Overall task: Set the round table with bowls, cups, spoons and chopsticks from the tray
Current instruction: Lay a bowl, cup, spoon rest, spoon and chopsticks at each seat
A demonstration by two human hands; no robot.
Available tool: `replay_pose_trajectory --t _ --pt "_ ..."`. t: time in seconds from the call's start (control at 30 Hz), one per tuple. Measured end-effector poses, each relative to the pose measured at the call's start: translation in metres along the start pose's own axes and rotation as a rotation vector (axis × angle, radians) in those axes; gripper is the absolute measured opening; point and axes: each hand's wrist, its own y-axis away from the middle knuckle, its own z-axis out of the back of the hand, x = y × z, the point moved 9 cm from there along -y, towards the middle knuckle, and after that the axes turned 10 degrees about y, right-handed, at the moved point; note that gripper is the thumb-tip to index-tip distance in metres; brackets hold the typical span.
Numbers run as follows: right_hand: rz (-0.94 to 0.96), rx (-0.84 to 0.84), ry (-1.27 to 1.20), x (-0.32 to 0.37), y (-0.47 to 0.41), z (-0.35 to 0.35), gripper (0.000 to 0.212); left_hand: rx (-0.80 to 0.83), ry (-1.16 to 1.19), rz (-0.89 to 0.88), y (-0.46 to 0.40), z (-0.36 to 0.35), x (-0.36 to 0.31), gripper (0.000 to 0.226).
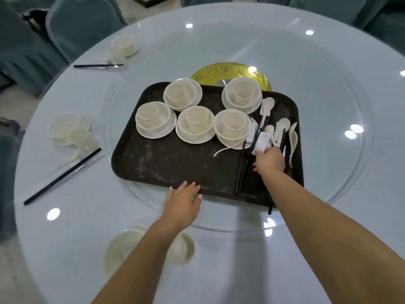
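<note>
On the tray [166,163], the left hand [183,201] lies flat-fingered on its near rim, seemingly steadying it, while the right hand [270,160] reaches among the chopsticks [241,170] and spoons [281,126], its fingers hidden, so I cannot tell their grip.

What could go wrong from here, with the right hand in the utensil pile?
1. The right hand reaches into tangled spoons and chopsticks; lifting one piece may drag others along.
2. One chopstick already overhangs the tray edge and could slide onto the glass turntable.
3. The left hand rests at the tray's near edge; a push could shift the stacked bowl sets.
</note>
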Motion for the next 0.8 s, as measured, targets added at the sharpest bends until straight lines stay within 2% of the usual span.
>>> replay_pose_trajectory --t 0.17,0.33,0.43,0.57,0.8 --pt "-0.003 -0.048 -0.092 -0.006 0.011 0.009 0.027 0.0 0.346 0.038 0.008 0.01 0.0 0.038" --pt "0.213 -0.062 -0.087 0.014 0.059 0.031 0.017 -0.122 0.642 0.082 0.035 0.026 0.0 0.035" --pt "0.318 0.021 -0.137 0.021 0.107 0.03 0.015 -0.199 0.747 0.052 0.058 0.037 0.0 0.028" --pt "0.357 0.188 -0.206 0.013 0.169 0.008 0.017 -0.277 0.927 0.079 0.096 0.042 0.014 0.027" --pt "0.344 0.432 -0.252 -0.01 0.258 -0.041 0.019 -0.301 0.989 0.128 0.156 0.037 0.049 0.022"
